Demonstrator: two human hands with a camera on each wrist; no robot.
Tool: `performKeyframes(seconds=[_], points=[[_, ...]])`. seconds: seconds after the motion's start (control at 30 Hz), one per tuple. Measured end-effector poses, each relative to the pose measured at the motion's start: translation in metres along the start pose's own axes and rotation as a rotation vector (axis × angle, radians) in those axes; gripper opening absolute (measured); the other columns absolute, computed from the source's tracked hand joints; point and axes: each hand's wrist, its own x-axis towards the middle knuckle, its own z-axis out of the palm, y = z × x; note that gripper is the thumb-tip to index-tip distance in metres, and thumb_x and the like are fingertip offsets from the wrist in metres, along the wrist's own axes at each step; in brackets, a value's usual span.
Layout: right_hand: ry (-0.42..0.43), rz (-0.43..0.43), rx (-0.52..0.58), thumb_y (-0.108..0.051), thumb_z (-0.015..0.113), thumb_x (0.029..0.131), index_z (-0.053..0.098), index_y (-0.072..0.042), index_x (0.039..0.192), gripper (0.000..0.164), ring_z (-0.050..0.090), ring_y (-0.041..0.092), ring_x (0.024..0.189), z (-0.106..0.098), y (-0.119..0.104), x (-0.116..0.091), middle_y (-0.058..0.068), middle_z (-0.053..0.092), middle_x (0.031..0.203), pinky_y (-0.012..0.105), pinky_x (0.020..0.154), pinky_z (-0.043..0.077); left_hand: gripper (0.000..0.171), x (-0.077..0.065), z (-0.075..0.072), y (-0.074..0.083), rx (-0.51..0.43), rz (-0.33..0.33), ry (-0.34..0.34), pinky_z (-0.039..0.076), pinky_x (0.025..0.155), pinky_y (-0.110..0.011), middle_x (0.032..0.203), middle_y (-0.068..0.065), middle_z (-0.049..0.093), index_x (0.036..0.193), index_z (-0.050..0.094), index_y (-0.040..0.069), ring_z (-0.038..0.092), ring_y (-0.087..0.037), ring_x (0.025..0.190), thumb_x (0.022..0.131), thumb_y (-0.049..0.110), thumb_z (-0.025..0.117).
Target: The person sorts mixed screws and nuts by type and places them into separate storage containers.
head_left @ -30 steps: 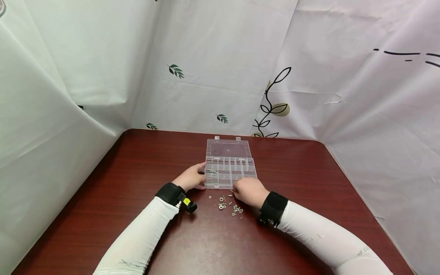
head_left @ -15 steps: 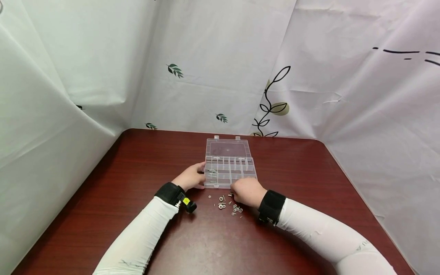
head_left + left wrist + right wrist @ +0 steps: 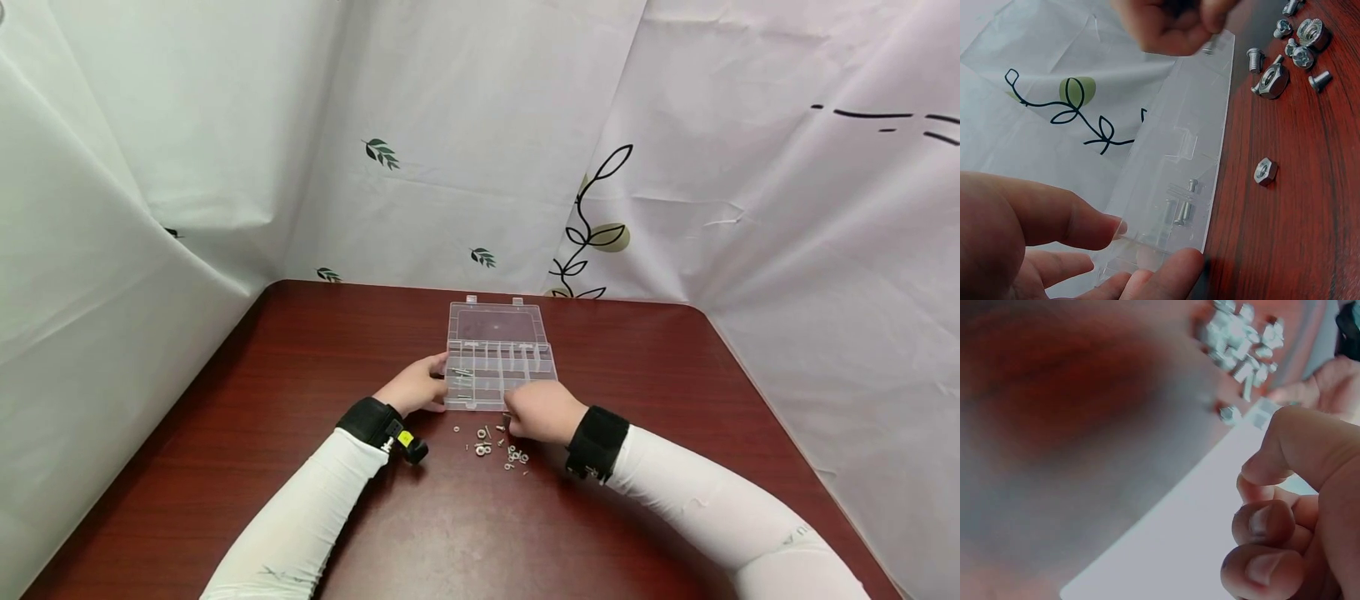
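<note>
My left hand [image 3: 415, 388] grips the left end of a clear plastic compartment box [image 3: 1207, 125], fingertips along its wall. Over the box's front edge is my right hand [image 3: 546, 412], thumb and index finger curled together in the right wrist view [image 3: 1291, 469]. A small screw [image 3: 1209, 47] shows right at its fingertips in the left wrist view; the fingers hide the rest. Two or more screws [image 3: 1184, 212] lie in a compartment near my left hand. In front of the box lie loose nuts [image 3: 1265, 172] and screws [image 3: 1320, 81].
The box's lid [image 3: 498, 322] lies folded back behind it on the dark red wooden table [image 3: 360, 325]. A patterned white cloth [image 3: 480, 167] hangs around the table's back and sides. A black wrist strap with a small camera [image 3: 414, 450] sticks out beside the left wrist.
My right hand shifts slightly left along the front of the box, then a little up and back to the right over its edge. The left hand keeps its grip.
</note>
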Motion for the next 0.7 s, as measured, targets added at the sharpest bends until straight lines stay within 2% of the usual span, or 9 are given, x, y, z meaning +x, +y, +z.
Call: performKeyframes(seconds=[0.23, 0.53, 0.7], points=[[0.057, -0.016, -0.026, -0.015, 0.067, 0.075, 0.045, -0.020, 0.064, 0.025, 0.041, 0.010, 0.050, -0.015, -0.001, 0.013, -0.008, 0.041, 0.055, 0.029, 0.043, 0.033, 0.077, -0.001, -0.002, -0.002, 0.017, 0.009, -0.003, 0.059, 0.072, -0.040, 0.141, -0.023, 0.046, 0.157, 0.025, 0.007, 0.065, -0.025, 0.093, 0.087, -0.007, 0.052], [0.052, -0.066, -0.030, -0.014, 0.065, 0.081, 0.047, -0.019, 0.067, 0.023, 0.041, 0.010, 0.051, -0.031, -0.015, 0.041, -0.008, 0.042, 0.057, 0.030, 0.045, 0.036, 0.074, 0.002, -0.002, -0.005, 0.025, 0.010, 0.003, 0.059, 0.071, -0.039, 0.141, -0.021, 0.047, 0.156, 0.030, 0.010, 0.066, -0.024, 0.091, 0.088, -0.006, 0.053], [0.048, -0.093, -0.029, -0.015, 0.064, 0.083, 0.049, -0.019, 0.069, 0.021, 0.044, 0.010, 0.053, -0.029, -0.019, 0.058, -0.008, 0.046, 0.060, 0.029, 0.047, 0.038, 0.078, 0.001, -0.001, -0.002, 0.014, -0.002, -0.003, 0.059, 0.071, -0.039, 0.146, -0.022, 0.043, 0.157, 0.026, 0.007, 0.063, -0.023, 0.082, 0.085, -0.005, 0.052]])
